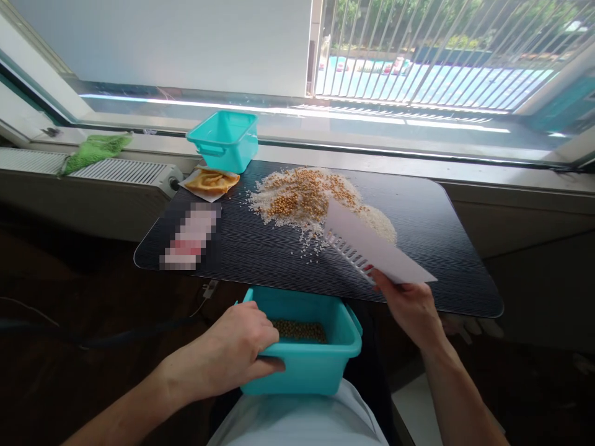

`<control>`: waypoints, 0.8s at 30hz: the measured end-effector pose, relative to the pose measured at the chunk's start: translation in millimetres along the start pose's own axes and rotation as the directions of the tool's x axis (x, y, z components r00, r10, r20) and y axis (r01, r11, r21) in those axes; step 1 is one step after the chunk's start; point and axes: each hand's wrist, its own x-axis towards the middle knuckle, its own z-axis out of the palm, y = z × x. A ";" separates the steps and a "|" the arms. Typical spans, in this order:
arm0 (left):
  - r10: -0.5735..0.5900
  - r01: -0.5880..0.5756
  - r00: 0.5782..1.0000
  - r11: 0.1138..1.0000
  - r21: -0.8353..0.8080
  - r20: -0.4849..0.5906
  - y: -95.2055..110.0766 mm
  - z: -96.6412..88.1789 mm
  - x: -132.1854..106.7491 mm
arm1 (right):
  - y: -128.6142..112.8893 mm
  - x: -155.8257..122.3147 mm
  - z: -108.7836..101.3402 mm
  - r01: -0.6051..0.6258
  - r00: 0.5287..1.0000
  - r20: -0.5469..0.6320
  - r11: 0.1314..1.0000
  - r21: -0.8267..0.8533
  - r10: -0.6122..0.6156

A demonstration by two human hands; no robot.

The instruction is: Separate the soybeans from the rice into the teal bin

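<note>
My left hand (242, 347) is closed on the near left rim of a turquoise plastic bin (302, 365), thumb outside. The bin sits against my lap below the table edge, with a layer of small greenish-brown pulses (300, 330) in its bottom. In my right hand (411, 310) is a flat white sheet (372, 248) with a row of slots along its left side. I hold it tilted over the table, its far end at a spread heap of white rice-like grains (379, 223) mixed with yellow-brown pulses (302, 195). The sheet hides part of this heap.
The dark table (418, 217) stands against the windowsill. A second turquoise bin (232, 145) is at its back left. Nearby lie folded flatbread-like food (211, 181) on white paper and a pixelated white-and-red item (191, 238). A green cloth (95, 152) hangs over the radiator (125, 170).
</note>
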 end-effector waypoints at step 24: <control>0.024 -0.024 1.000 1.000 0.012 -0.009 7.4 1.7 8.2 | -0.5 37.7 9.1 0.031 0.981 0.190 0.998 0.045 -0.039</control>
